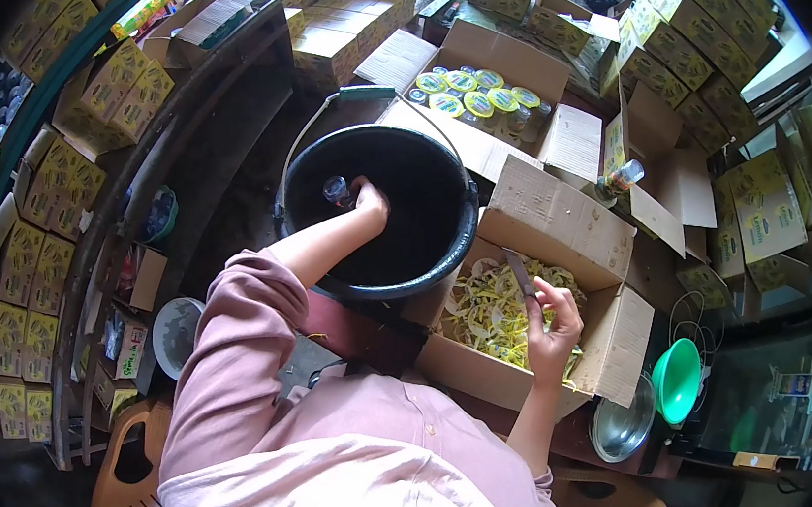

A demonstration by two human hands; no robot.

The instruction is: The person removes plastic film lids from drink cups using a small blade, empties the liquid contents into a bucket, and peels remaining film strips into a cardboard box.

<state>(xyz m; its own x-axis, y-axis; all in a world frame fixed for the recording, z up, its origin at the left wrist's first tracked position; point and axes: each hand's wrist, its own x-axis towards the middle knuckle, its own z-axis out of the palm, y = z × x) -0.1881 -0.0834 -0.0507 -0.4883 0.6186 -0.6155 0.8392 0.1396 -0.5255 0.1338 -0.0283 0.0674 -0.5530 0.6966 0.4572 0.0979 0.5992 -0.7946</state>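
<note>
Inside the black bucket (463, 230) my left hand (370, 202) reaches down, its fingers curled next to a small clear cup (336, 190); how far they close round it is partly hidden. My right hand (554, 331) holds a dark flat blade (520, 272) upright between thumb and fingers. Below that blade, an open carton (619, 340) holds a heap of yellow and white strips (489, 307). Behind the bucket, another open carton (506, 51) contains several cups with yellow-green lids (476, 101).
A green bowl (677, 381) and a metal bowl (623, 425) lie at the right. A white basin (176, 336) is left of my body. Stacked yellow cartons (346, 25) stand behind and on both sides. The bucket's handle (368, 93) arches over its far rim.
</note>
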